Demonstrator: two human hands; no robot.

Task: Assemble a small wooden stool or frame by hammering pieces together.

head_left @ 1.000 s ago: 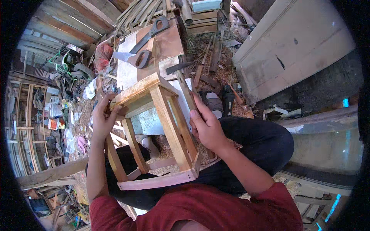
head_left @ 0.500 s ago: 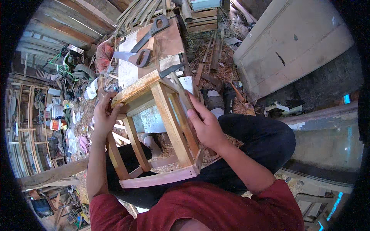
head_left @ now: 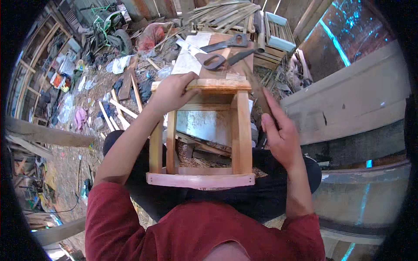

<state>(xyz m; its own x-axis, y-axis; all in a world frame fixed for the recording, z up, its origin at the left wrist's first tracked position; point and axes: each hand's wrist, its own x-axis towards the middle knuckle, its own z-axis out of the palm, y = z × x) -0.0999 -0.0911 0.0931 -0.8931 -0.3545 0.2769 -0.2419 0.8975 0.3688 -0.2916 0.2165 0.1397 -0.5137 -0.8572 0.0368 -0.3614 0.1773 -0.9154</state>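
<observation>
A small wooden stool frame [head_left: 244,130] is in front of my torso, between my knees, with a pale pinkish rail [head_left: 200,180] nearest me. My left hand [head_left: 173,92] grips the left part of its far top board, thumb bent around the near edge. In my right hand [head_left: 281,135], just right of the frame, is a hammer [head_left: 257,89] held by its long wooden handle. Its dark, elongated head points away from me, over the low worktable [head_left: 191,45]. Two handsaws lie on that table: one with a brown handle [head_left: 210,62], one with a dark blade [head_left: 224,45].
Thin wooden slats [head_left: 224,15] are piled beyond the table, beside a slatted crate [head_left: 278,37]. A large pale panel [head_left: 344,95] leans at the right. Loose sticks [head_left: 122,108], bags and scrap litter the floor at the left. A timber beam [head_left: 52,132] juts in there.
The stool frame has turned from slanted to nearly square in front of me. My left hand has shifted right along its top board. The hammer has swung right, off the frame's corner.
</observation>
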